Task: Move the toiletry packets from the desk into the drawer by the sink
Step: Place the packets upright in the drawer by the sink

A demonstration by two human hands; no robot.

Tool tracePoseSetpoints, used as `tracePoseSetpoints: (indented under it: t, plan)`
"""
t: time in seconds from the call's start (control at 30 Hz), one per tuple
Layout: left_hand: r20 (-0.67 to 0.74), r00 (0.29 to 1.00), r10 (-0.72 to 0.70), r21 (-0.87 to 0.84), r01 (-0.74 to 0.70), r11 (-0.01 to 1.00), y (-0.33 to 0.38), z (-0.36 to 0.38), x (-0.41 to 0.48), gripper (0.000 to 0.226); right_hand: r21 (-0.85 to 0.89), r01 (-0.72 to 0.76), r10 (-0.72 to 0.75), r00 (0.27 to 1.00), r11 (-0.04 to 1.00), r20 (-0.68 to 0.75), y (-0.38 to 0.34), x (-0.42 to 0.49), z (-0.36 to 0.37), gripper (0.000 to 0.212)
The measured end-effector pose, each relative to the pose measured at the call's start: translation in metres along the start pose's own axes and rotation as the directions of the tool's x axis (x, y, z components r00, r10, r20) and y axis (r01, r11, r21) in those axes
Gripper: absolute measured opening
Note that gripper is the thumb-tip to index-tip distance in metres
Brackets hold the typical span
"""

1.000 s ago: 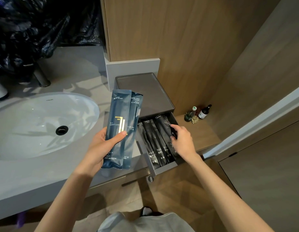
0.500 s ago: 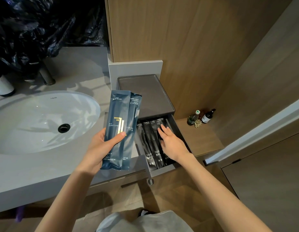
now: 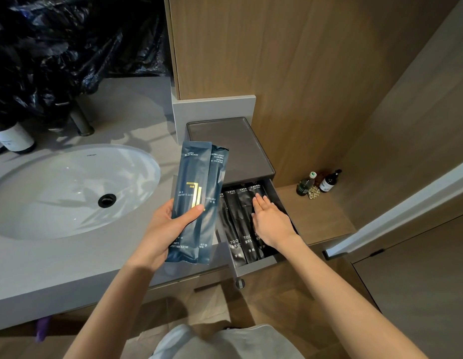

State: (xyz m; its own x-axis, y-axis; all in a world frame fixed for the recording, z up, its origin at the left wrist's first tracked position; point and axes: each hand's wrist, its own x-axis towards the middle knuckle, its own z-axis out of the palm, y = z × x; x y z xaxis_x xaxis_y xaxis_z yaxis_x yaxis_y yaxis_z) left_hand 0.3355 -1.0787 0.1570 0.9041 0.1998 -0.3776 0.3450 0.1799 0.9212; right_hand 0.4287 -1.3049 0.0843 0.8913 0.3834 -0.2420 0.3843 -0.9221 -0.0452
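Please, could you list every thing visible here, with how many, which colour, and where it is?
counter: one, grey, on the left
sink: one, white, set in the counter
drawer: one, grey, pulled open, right of the sink
black packets: at least three, black, side by side in the drawer
blue packets: two, dark blue, held upright left of the drawer
plastic bags: number unclear, black, heaped behind the sink
small bottles: two, green and dark, on the wooden ledge right of the drawer
left hand: holds the blue packets
right hand: fingers straight, resting on the black packets
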Motion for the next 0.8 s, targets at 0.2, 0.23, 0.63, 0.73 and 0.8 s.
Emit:
tracePoseSetpoints:
  t: [0.2, 0.23, 0.63, 0.73, 0.8]
  plan:
    - [-0.003, 1.0, 0.003, -0.015, -0.003, 1.0, 0.0, 0.008, -0.002, 0.028, 0.252, -0.022, 0.004, 0.997, 0.968, 0.072, -0.001, -0.02, -0.037, 0.047]
    - [-0.002, 1.0, 0.003, -0.018, -0.003, 1.0, 0.0, 0.01, -0.003, 0.029, 0.376, -0.016, 0.003, 0.999, 0.927, 0.033, -0.005, -0.026, -0.046, 0.043]
    - [0.125, 0.992, 0.032, -0.106, -0.018, 0.994, 0.005, 0.044, -0.021, 0.025, 0.995, 0.014, 0.178, 0.984, 0.094, -0.03, -0.055, -0.066, -0.086, 0.013]
    - [0.1, 0.993, 0.056, -0.076, -0.049, 0.996, 0.004, 0.047, -0.022, 0.023, 1.0, 0.007, 0.152, 0.988, 0.012, -0.008, -0.052, -0.068, -0.084, 0.011]
    - [0.082, 0.994, 0.067, -0.067, -0.061, 0.996, 0.002, 0.046, -0.02, 0.022, 1.0, 0.007, 0.147, 0.989, -0.012, -0.005, -0.047, -0.07, -0.084, 0.012]
